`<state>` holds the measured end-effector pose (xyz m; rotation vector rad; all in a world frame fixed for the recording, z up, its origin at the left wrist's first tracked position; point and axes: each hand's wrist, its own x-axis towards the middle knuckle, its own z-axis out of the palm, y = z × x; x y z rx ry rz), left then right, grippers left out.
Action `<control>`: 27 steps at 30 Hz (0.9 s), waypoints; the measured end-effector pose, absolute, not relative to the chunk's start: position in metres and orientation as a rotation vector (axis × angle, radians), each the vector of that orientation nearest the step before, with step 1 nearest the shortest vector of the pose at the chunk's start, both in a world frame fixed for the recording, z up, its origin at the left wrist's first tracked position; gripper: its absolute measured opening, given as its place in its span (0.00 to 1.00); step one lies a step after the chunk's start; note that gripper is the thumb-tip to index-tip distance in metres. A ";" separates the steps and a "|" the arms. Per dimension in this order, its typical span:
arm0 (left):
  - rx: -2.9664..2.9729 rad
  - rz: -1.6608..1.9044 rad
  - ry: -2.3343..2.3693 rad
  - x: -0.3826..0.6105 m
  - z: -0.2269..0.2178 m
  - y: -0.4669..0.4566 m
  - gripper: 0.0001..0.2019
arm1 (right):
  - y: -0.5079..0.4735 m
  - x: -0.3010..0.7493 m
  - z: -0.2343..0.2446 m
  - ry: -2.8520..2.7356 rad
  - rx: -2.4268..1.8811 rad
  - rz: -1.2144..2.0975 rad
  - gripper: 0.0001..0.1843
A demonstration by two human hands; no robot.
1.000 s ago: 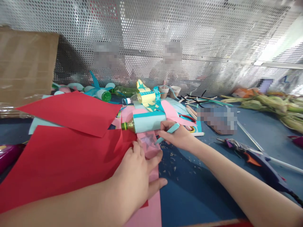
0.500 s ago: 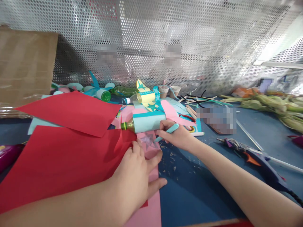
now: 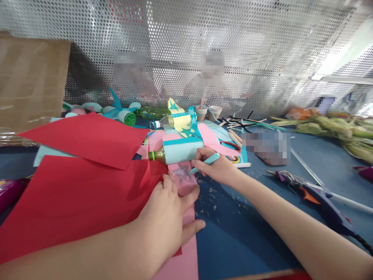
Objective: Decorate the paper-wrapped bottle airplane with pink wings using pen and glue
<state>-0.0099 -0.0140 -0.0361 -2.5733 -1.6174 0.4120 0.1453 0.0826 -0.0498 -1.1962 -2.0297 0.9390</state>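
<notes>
My left hand lies flat with fingers spread on a strip of pink paper, pinning it to the blue table. A star outline is drawn on the far end of the strip. My right hand pinches a teal pen whose tip touches the star's right side. Just beyond the star lies a plastic bottle wrapped in light blue paper, its green neck pointing left.
Two red paper sheets overlap on the left. A finished bottle plane and other bottle crafts lie farther back. A glue gun rests at the right, corn husks beyond it. A perforated metal screen closes the back; cardboard stands left.
The right hand has shifted the pen slightly up and left along the star outline. The left hand has kept still on the pink paper.
</notes>
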 end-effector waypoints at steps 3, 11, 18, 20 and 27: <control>-2.573 0.439 -1.620 -0.010 -0.036 -0.014 0.35 | 0.082 0.145 -0.050 -2.035 -1.217 0.992 0.11; -2.558 0.436 -1.624 -0.010 -0.039 -0.013 0.36 | 0.083 0.144 -0.049 -2.043 -1.193 0.950 0.12; -2.569 0.468 -1.624 -0.010 -0.037 -0.014 0.36 | 0.082 0.145 -0.049 -2.047 -1.204 0.995 0.11; -2.568 0.466 -1.630 -0.010 -0.037 -0.013 0.36 | 0.081 0.145 -0.049 -2.030 -1.195 0.978 0.10; -2.548 0.530 -1.630 -0.009 -0.036 -0.013 0.36 | 0.082 0.144 -0.049 -2.020 -1.180 1.030 0.10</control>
